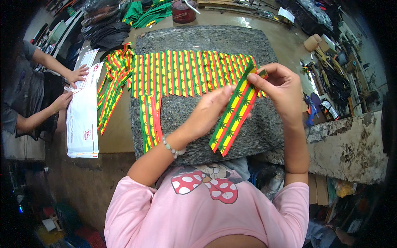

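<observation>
Two patterned ribbon strips (pixel 236 118), green, yellow and red with dark leaf shapes, hang slantwise in front of me with pointed lower ends. My right hand (pixel 282 89) pinches their upper end between thumb and forefinger. Beside their left edge is my left hand (pixel 206 110), slightly blurred, with its fingers stretched out and partly hidden behind the strips. Beyond both hands, a row of matching strips (pixel 182 72) lies side by side across a grey fibrous padded block (pixel 186 120). A few more strips (pixel 149 120) lie in front of the row, near my left forearm.
Left of the block, a loose bundle of strips (pixel 111 91) drapes down. Another person's hands (pixel 74 78) rest at a white printed plastic bag (pixel 82 124). A dark red bucket (pixel 183 11) stands at the back, and a worn ledge (pixel 347 149) runs along the right.
</observation>
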`<state>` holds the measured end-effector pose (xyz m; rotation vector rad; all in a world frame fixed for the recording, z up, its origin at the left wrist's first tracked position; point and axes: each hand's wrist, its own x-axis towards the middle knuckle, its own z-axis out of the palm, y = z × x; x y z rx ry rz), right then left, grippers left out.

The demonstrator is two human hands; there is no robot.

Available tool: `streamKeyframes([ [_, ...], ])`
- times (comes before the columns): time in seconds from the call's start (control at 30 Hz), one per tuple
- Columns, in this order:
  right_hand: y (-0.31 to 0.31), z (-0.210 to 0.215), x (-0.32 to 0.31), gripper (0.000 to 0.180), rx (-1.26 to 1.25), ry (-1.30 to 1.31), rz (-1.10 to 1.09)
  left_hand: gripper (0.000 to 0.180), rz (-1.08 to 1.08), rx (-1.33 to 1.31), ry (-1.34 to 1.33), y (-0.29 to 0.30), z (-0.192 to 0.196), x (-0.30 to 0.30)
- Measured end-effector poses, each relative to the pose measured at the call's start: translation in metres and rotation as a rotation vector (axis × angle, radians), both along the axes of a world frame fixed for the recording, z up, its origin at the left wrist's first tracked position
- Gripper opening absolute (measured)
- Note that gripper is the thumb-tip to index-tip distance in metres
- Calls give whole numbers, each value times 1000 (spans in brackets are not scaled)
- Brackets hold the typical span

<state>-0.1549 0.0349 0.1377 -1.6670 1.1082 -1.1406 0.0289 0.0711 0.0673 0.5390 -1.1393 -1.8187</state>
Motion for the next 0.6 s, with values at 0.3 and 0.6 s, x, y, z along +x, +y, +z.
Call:
streamKeyframes([
  [0.3,-3,-9,30,18,112,-16,93,37,219,104,-202,53,-11,27],
  [0.6,-2,-11,109,23,-35,4,364,55,648,-4,-172,80,-14,87],
])
